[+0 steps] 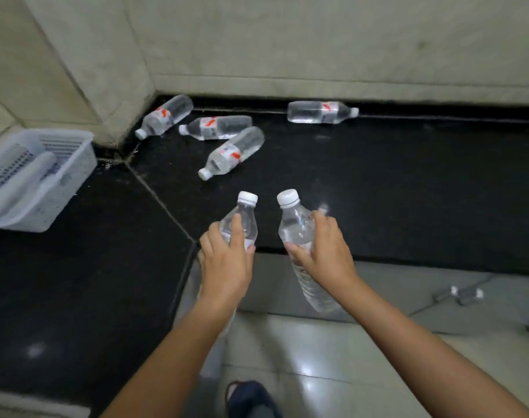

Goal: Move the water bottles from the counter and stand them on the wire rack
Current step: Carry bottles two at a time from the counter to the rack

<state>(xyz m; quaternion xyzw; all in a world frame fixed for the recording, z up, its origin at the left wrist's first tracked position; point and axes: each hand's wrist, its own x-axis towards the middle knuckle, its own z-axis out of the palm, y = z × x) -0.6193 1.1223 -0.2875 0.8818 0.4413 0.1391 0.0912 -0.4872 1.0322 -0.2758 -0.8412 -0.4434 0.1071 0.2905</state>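
Hands at the near counter (378, 191) edge: left hand (225, 267) and right hand (328, 254), fingers wrapped, each hold 1 water bottle (242, 218) (296, 224); 4 bottles (231, 152) lie far left.

— How's the light?
— Dim and flat; ceiling lamps glare off my floor tiles (311, 378) and the black bench (378, 182).
— Sharp?
— Soft throughout, edges bowed, basket (40, 176) smeared.
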